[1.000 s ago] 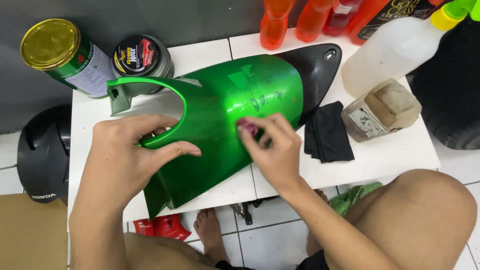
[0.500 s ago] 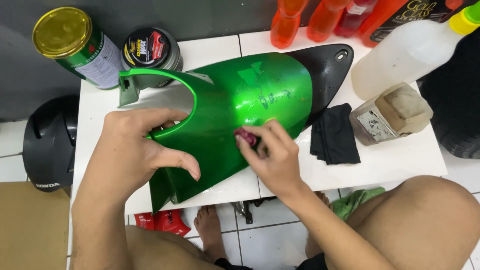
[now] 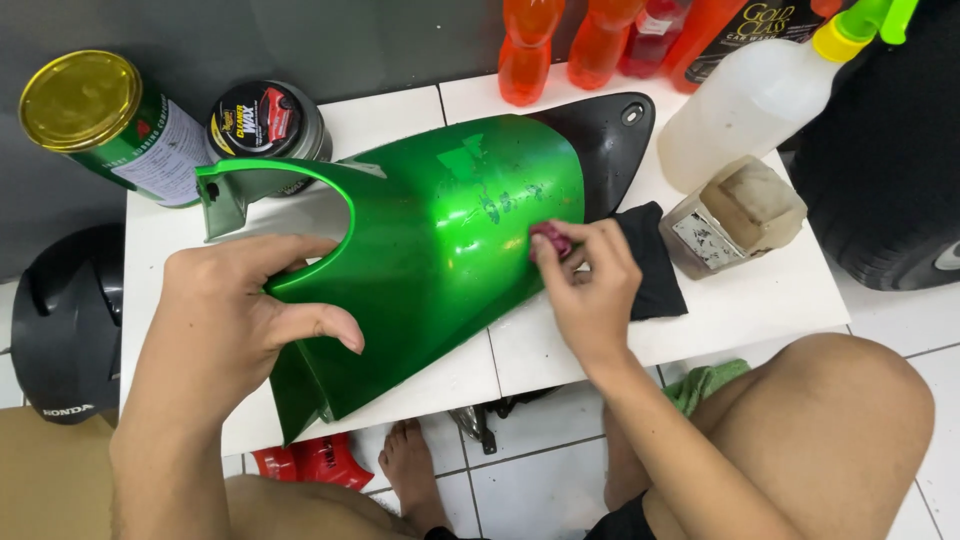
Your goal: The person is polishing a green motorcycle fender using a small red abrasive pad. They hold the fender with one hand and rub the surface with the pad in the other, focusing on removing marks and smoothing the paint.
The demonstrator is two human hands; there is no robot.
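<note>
A glossy green motorcycle body panel (image 3: 440,250) with a black tip lies across a low white table (image 3: 760,300). My left hand (image 3: 240,320) rests on the panel's curved cut-out edge at the left, fingers spread over it and pressing it down. My right hand (image 3: 590,285) pinches a small dark red pad (image 3: 552,240) and presses it against the green surface near the panel's right side. A folded black cloth (image 3: 655,265) lies on the table just beside and partly under my right hand.
A green tin with a gold lid (image 3: 100,120) and a round black wax tin (image 3: 265,125) stand at the back left. Orange bottles (image 3: 560,40), a white spray bottle (image 3: 760,95) and a grimy square jar (image 3: 735,215) stand at the back right. A black helmet (image 3: 65,320) lies on the floor at left.
My right hand with the red pad has slid rightward across the green panel, toward its black tip. My left hand has kept its hold on the cut-out edge.
</note>
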